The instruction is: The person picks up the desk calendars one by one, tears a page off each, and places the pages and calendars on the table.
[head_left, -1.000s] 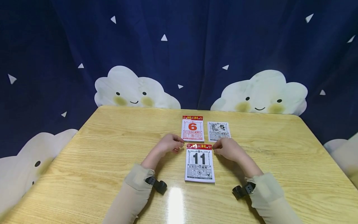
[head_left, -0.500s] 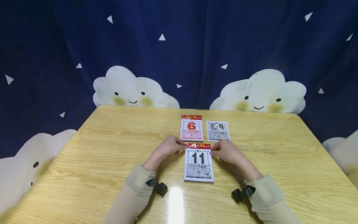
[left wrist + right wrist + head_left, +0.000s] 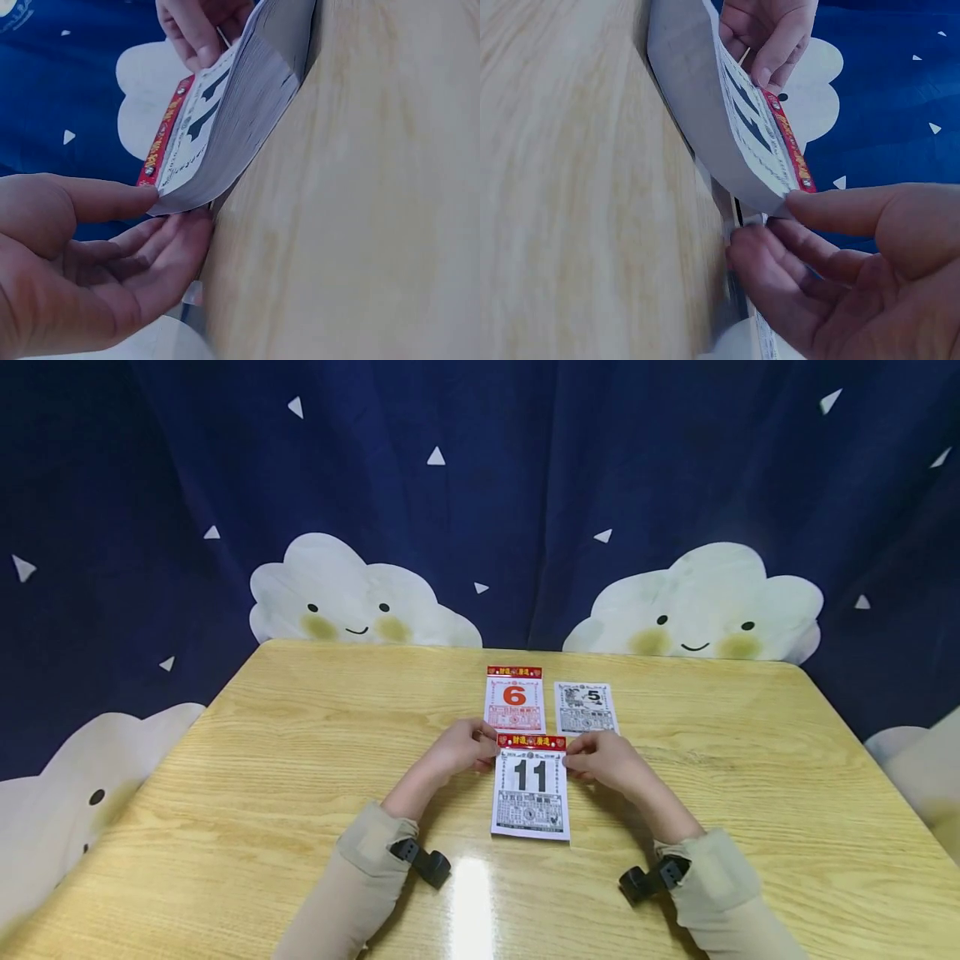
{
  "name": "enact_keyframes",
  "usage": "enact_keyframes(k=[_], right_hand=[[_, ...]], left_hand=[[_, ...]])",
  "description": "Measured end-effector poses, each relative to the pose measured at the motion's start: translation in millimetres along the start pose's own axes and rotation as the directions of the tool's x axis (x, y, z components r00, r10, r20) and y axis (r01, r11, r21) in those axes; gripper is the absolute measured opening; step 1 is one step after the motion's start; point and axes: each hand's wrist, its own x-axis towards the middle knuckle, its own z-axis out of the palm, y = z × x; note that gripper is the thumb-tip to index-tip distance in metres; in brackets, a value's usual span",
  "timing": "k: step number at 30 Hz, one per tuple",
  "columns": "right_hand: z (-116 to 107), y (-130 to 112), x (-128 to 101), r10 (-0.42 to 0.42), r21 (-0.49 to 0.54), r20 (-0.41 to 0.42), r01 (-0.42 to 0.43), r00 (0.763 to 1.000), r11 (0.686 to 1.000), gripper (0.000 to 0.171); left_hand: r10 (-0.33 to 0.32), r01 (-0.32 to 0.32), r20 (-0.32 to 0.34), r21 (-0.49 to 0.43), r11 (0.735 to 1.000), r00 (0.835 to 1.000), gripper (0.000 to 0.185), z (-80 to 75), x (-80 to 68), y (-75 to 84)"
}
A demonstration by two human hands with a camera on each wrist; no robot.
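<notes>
My left hand [image 3: 455, 748] and right hand [image 3: 606, 760] pinch opposite top corners of the thick white-paper, red-headed calendar pad [image 3: 530, 789], its top edge raised off the pale wooden table [image 3: 300, 735], so I should keep both grips level against twisting.

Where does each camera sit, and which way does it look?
Head: on the head, looking forward and down at the table and 11 calendar; left hand, right hand and sleeves show.
Left wrist: on that wrist, looking at the calendar's left edge; left hand close, right hand beyond.
Right wrist: on that wrist, looking at the calendar's right edge; right hand close, left hand beyond.
Both wrist views share the calendar, both hands and the curtain.
</notes>
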Motion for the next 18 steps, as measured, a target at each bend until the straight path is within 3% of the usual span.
enact_keyframes(k=[4, 9, 18], right_hand=[[2.3, -2.2, -1.2, -0.005, 0.190, 0.054, -0.006, 0.999, 0.982, 0.022], [4.4, -3.3, 0.7, 0.024, 0.333, 0.051, -0.040, 0.998, 0.942, 0.025], [3.9, -2.1, 4.3, 0.023, 0.353, -0.031, -0.011, 0.999, 0.936, 0.029]], left_hand=[[0.004, -0.005, -0.020, -0.068, 0.998, 1.000, 0.027, -0.6, -0.4, 0.2], [0.038, -0.043, -0.044, -0.136, 0.990, 0.998, 0.026, -0.9, 1.2, -0.6], [0.081, -0.088, -0.036, -0.253, 0.964, 0.996, 0.029, -7.3, 8.0, -4.6]])
